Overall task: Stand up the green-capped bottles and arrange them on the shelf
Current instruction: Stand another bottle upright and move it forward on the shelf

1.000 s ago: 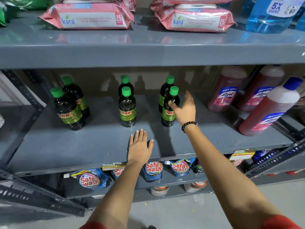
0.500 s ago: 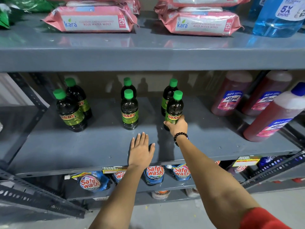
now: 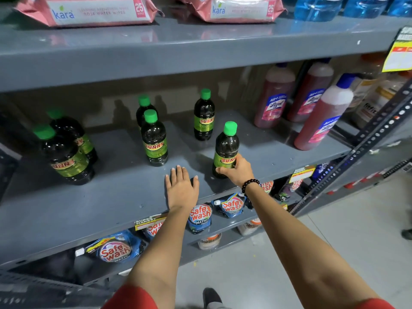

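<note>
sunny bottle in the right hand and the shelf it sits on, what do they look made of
Sunny bottle: likely clear glossy plastic, dark liquid showing through, matte green cap, printed label. Shelf: probably grey painted metal, smooth with a slight sheen. Right hand grips the bottle low.

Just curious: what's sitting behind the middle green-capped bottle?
Directly behind the front middle dark green-capped bottle stands another green-capped bottle; only its cap and shoulders show, the rest is covered. Beyond it is the grey shelf's back wall.
</note>
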A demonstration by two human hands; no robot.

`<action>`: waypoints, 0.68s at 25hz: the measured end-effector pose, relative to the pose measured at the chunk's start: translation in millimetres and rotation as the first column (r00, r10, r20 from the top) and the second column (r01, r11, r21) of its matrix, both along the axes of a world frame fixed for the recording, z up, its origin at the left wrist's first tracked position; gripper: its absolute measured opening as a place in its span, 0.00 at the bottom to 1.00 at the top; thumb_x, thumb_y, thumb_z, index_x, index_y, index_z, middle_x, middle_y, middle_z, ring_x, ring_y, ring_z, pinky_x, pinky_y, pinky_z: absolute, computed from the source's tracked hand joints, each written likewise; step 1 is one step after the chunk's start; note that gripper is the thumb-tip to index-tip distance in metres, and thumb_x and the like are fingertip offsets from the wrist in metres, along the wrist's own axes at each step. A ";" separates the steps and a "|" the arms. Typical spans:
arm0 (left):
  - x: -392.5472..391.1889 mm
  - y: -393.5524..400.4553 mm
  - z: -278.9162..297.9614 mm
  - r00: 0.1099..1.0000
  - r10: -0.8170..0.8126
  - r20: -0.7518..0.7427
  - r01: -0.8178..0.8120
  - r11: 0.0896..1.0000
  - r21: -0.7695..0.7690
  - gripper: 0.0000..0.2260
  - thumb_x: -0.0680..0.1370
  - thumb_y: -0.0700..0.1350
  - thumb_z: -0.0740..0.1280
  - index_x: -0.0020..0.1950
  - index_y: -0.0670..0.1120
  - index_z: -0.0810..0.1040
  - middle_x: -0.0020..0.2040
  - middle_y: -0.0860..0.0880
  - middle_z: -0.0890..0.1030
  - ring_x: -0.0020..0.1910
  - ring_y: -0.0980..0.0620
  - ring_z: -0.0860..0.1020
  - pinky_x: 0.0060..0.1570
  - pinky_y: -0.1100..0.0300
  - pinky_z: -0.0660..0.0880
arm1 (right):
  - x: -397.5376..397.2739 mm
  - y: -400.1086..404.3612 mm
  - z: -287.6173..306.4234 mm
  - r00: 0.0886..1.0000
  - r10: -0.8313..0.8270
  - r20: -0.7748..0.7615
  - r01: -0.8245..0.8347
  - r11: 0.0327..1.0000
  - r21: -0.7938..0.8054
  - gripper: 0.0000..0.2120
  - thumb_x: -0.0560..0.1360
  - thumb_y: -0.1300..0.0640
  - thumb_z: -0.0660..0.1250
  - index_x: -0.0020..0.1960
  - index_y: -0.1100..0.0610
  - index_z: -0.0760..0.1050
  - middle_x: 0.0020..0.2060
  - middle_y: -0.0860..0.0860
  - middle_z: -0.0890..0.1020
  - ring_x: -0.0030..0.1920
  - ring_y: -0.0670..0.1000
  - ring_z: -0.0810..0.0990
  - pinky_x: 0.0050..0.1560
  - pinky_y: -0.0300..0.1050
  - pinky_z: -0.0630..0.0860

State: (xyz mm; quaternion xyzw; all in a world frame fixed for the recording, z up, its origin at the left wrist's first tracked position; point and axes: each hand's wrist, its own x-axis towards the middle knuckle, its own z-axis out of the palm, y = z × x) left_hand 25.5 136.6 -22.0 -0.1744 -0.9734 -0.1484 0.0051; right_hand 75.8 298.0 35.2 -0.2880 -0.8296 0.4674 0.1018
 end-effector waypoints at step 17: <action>-2.8 -5.1 4.7 0.998 -0.033 0.052 0.029 0.997 0.069 0.26 0.81 0.54 0.52 0.73 0.39 0.60 0.75 0.40 0.62 0.75 0.42 0.57 0.75 0.46 0.51 | 31.5 -26.8 -4.1 0.961 -0.200 -0.190 0.198 0.980 -0.029 0.29 0.65 0.54 0.76 0.60 0.57 0.67 0.51 0.48 0.75 0.50 0.47 0.73 0.50 0.42 0.71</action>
